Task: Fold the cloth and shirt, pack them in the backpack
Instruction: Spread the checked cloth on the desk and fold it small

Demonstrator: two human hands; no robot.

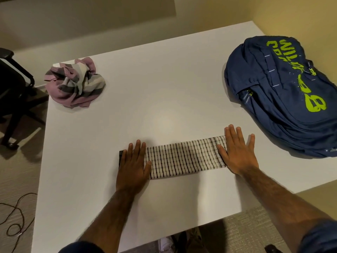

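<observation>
Hands lay flat on the two ends of a white cloth with thin black check lines (184, 158), which was folded into a long narrow strip in the lower middle of the frame on the white desk (145, 97). The left hand (134, 161) pressed the left end of the strip with straight fingers, held close together, and gripped nothing. The right hand (237, 154) pressed the right end in the same way, palm down, with fingers a little spread and the thumb resting on the cloth. Both forearms were bare, with dark blue sleeves at the bottom edge of the frame.

In the upper left of the frame, near the desk corner, a crumpled shirt with pink, grey and cream stripes (74, 83) lay in a heap, well apart from the cloth. At the right side of the frame a navy blue backpack with lime green lettering (284, 92) lay on the desk, near the right hand but not touching it. A black chair (12, 84) stood on the floor at the left edge, and a dark cable (16, 216) lay looped on the carpet in the lower left.
</observation>
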